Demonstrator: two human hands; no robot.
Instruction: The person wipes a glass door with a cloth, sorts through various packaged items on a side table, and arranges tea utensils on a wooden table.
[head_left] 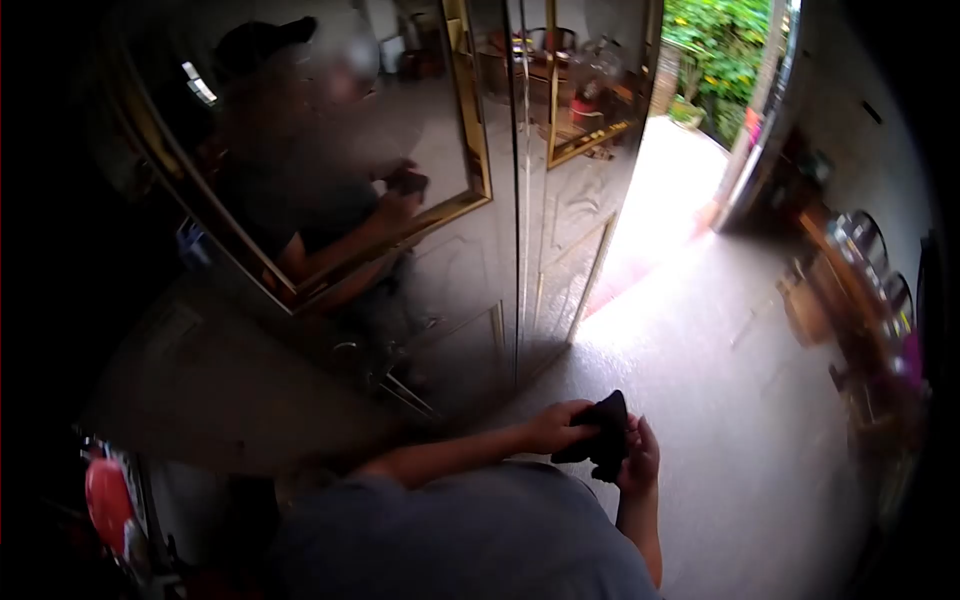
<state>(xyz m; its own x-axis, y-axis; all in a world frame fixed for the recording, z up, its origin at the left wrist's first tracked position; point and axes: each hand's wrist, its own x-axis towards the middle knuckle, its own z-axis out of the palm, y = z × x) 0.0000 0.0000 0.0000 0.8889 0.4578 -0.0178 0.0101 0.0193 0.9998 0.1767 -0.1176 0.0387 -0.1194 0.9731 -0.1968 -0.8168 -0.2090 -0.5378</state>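
A dark, crumpled cloth-like item (600,435) is held between both hands, in front of the grey shirt at the lower middle. My left hand (560,428) reaches in from the left, its fingers closed on the item's left side. At the item's right edge, my right hand (641,455) grips it, with the fingers pointing up. What exactly the dark item is cannot be made out. Its upper tip points upward above the hands.
A glossy door (450,270) with gold-trimmed panels stands at the left and centre, reflecting a person in a cap. Beyond it, a bright doorway (665,190) shows green plants. Wooden furniture with shiny metal containers (860,240) lines the right wall. A red object (108,500) is at lower left.
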